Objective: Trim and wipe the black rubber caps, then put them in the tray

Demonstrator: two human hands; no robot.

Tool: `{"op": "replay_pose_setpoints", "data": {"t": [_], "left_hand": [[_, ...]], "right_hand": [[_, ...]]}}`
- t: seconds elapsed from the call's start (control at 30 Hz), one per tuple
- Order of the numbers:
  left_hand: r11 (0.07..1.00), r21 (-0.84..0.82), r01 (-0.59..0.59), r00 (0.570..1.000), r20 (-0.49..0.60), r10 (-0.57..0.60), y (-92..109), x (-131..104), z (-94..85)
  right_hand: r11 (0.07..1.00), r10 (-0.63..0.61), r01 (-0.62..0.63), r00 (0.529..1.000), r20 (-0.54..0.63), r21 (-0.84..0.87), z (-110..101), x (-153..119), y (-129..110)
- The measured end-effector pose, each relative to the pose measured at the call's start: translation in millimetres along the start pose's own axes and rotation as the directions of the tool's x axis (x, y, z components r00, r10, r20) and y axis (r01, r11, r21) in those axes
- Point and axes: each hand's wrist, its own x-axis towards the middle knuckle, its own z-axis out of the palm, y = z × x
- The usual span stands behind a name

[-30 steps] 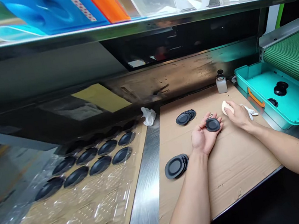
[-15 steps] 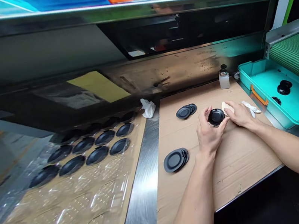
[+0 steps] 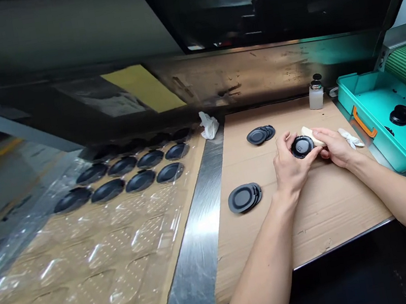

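Observation:
My left hand (image 3: 285,164) grips a round black plastic cover (image 3: 302,146) by its edge, above the cardboard sheet (image 3: 264,245). Pinched in my right hand (image 3: 335,145) is a cream-coloured pad (image 3: 311,137), which meets the cover's right edge; whether it is sponge or folded cloth I cannot tell. To the left on the cardboard lie two small overlapping groups of flat black discs, a far group (image 3: 258,135) and a near group (image 3: 243,198). A crumpled white cloth or glove (image 3: 351,139) rests just beyond my right hand.
A clear blister tray (image 3: 124,236) on the left holds several black discs in its far rows. A small bottle (image 3: 316,96) stands at the cardboard's back edge. On the right, a teal bin (image 3: 370,115) contains black round parts. White crumpled tissue (image 3: 208,125) lies near the back panel.
The view has tipped downward, so the shelf contents have mostly left the top. The cover has turned to show a shinier face, and the pad has come against its edge.

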Motion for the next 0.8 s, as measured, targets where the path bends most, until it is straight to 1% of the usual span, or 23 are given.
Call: {"op": "replay_pose_setpoints", "data": {"t": [0.07, 0.1, 0.23, 0.3, 0.33, 0.37, 0.4, 0.47, 0.5, 0.53, 0.57, 0.6, 0.7, 0.77, 0.8], "left_hand": [[1.000, 0.020, -0.007, 1.000, 0.010, 0.007, -1, 1, -1.4], [1.000, 0.000, 0.003, 1.000, 0.009, -0.003, -1, 1, -1.6], [0.986, -0.142, 0.092, 0.996, -0.006, -0.094, -1, 2, 1.1], [0.970, -0.177, 0.167, 0.986, 0.010, -0.168, -3, 6, 3.6], [0.955, -0.201, 0.219, 0.975, 0.018, -0.220, -5, 8, 4.5], [0.927, -0.242, 0.286, 0.957, 0.032, -0.287, -6, 11, 5.0], [0.882, -0.301, 0.362, 0.930, 0.060, -0.362, -8, 14, 5.0], [0.758, -0.419, 0.500, 0.862, 0.153, -0.483, -10, 20, 3.9], [0.703, -0.456, 0.546, 0.833, 0.201, -0.516, -11, 23, 3.2], [0.664, -0.473, 0.579, 0.810, 0.240, -0.535, -12, 24, 2.7], [0.647, -0.475, 0.597, 0.797, 0.259, -0.545, -12, 25, 2.5], [0.643, -0.469, 0.606, 0.790, 0.260, -0.555, -13, 25, 2.7], [0.635, -0.439, 0.635, 0.768, 0.274, -0.578, -12, 22, 3.4], [0.618, -0.432, 0.657, 0.752, 0.313, -0.581, -10, 22, 1.6], [0.608, -0.431, 0.667, 0.744, 0.332, -0.580, -9, 22, -0.4]], "right_hand": [[0.999, 0.020, -0.019, 1.000, -0.011, 0.028, 1, 1, 0], [0.999, 0.019, -0.018, 1.000, -0.009, 0.035, 1, 2, 0], [1.000, 0.009, -0.009, 1.000, 0.002, 0.021, 2, 1, -1], [0.998, -0.034, 0.034, 0.999, 0.012, -0.056, 7, -5, 1], [0.989, -0.075, 0.078, 0.997, 0.031, -0.129, 11, -10, 3], [0.964, -0.126, 0.137, 0.990, 0.064, -0.227, 16, -15, 5], [0.916, -0.182, 0.206, 0.978, 0.103, -0.344, 21, -20, 8], [0.751, -0.267, 0.318, 0.948, 0.173, -0.579, 28, -28, 11], [0.662, -0.299, 0.339, 0.937, 0.180, -0.669, 30, -29, 13], [0.587, -0.327, 0.335, 0.931, 0.162, -0.737, 30, -28, 13], [0.538, -0.354, 0.311, 0.927, 0.125, -0.783, 27, -25, 13], [0.517, -0.375, 0.276, 0.924, 0.076, -0.810, 23, -20, 13], [0.515, -0.399, 0.157, 0.914, -0.074, -0.843, 4, -2, 11], [0.513, -0.410, 0.103, 0.902, -0.138, -0.852, -7, 5, 9], [0.510, -0.421, 0.096, 0.894, -0.151, -0.855, -10, 6, 6]]}}
